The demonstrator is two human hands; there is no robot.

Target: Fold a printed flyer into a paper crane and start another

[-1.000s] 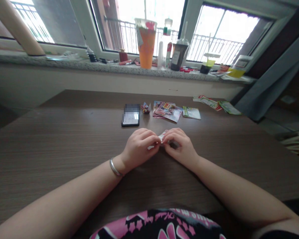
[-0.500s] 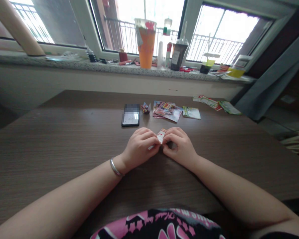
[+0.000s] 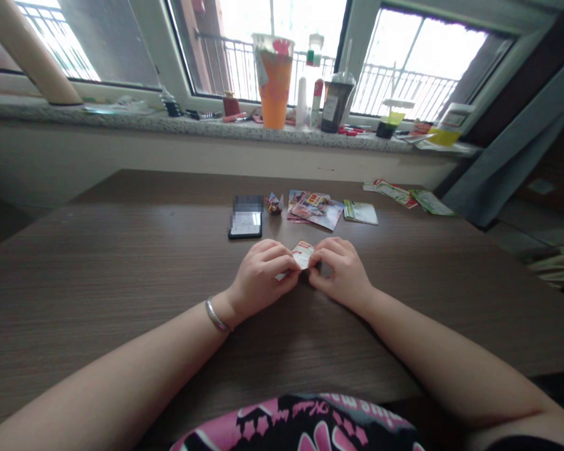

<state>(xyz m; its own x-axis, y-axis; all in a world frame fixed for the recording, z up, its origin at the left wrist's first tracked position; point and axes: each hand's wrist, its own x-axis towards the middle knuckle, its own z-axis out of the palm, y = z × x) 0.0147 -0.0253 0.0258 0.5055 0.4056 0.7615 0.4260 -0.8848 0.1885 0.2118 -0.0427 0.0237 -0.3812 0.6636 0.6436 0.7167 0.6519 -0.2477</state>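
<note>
A small piece of printed paper, white with red and yellow marks, is pinched between my two hands just above the dark wooden table. My left hand is closed on its left edge, thumb against fingertips. On the other edge, my right hand grips with thumb and forefinger. The fingers cover part of the paper, so its full shape cannot be made out. Beyond my left hand lies a phone, and beside it stands a small folded paper figure.
Colourful printed sheets and a small white-green stack lie behind my hands. More paper strips are at the back right. On the windowsill stand a tall orange drink cup, a dark cup and bottles.
My hands have moved slightly apart at the fingertips, and more of the paper shows between them. Both still hold it. Objects on the table have stayed in place.
</note>
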